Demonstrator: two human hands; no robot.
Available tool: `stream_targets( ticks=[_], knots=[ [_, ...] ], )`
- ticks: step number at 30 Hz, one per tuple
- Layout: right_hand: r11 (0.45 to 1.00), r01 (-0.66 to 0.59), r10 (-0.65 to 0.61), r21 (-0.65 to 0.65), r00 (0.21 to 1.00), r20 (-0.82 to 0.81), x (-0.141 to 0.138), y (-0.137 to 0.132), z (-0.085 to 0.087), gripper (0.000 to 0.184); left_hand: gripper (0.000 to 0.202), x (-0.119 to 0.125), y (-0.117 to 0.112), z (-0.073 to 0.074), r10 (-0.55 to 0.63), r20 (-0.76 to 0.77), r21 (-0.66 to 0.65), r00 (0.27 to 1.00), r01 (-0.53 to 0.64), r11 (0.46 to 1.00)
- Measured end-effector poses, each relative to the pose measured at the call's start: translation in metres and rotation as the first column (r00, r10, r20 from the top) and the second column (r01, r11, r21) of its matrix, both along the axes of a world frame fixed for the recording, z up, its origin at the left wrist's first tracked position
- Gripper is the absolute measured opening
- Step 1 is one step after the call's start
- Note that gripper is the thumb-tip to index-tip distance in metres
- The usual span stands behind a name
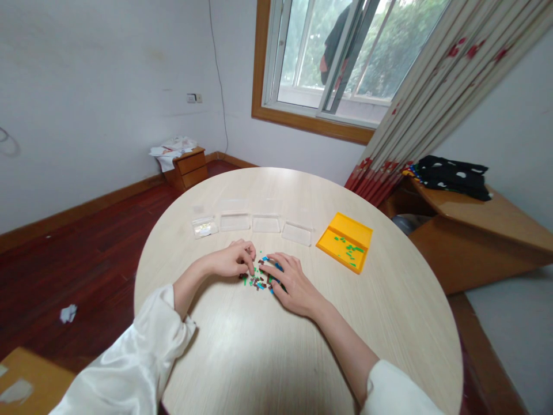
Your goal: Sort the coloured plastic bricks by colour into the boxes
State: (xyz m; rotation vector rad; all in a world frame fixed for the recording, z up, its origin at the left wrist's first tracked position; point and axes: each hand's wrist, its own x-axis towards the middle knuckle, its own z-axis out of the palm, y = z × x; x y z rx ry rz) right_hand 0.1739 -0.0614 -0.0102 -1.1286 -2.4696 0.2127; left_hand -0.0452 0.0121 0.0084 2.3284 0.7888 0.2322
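A small loose pile of tiny plastic building bricks (260,283), brown, green and blue, lies on the round table between my hands. My left hand (233,259) is at the pile's left side, its fingers curled down with thumb and index close together. Whatever they pinch is too small to make out. Over the right side of the pile rests my right hand (291,283), fingers spread and touching bricks, some of which it partly covers. To the right, an open yellow box (363,229) contains several small green bricks (349,248).
Beyond my hands stand clear plastic boxes in a row: one with pale pieces (204,228) at the left, then a second (235,222), a third (266,223) and a fourth (296,233). The pale round table (242,357) has a curved edge near a tilted wooden cabinet (466,242).
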Motion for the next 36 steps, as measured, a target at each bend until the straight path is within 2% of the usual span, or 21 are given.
stream_targets(
  ticks=[7, 11, 16, 24, 32, 36],
  knots=[
    [1.0, 0.004, -0.004, -0.012, 1.0, -0.006, 0.0007, 0.0002, -0.0006, 0.036, 0.028, -0.0011, 0.0011, -0.0031, 0.114, 0.016, 0.059, 0.993, -0.115, 0.992],
    [1.0, -0.003, 0.003, -0.015, 1.0, -0.021, 0.0008, 0.0002, -0.0005, 0.031, 0.02, -0.0002, -0.0012, 0.0017, 0.147, 0.059, 0.084, 0.987, -0.152, 0.985],
    [1.0, -0.009, 0.009, -0.016, 1.0, -0.01, -0.0001, -0.0001, -0.0002, 0.032, 0.017, 0.0012, -0.0041, 0.0048, 0.123, 0.049, 0.063, 0.991, -0.126, 0.99],
    [1.0, 0.0, 0.001, -0.028, 1.0, 0.031, -0.0011, -0.0003, -0.001, 0.04, 0.023, 0.0019, -0.0018, -0.0001, 0.077, -0.035, 0.065, 0.996, -0.075, 0.995],
    [0.999, 0.003, -0.001, -0.032, 0.999, 0.043, -0.0017, -0.0004, -0.0016, 0.04, 0.025, 0.0006, -0.0021, -0.0001, 0.151, -0.009, 0.083, 0.989, -0.149, 0.985],
    [0.999, 0.002, 0.0, -0.043, 0.999, 0.042, -0.0021, -0.0006, -0.001, 0.04, 0.023, 0.0002, -0.0026, 0.0009, 0.081, 0.01, 0.077, 0.997, -0.082, 0.994]
  ],
)
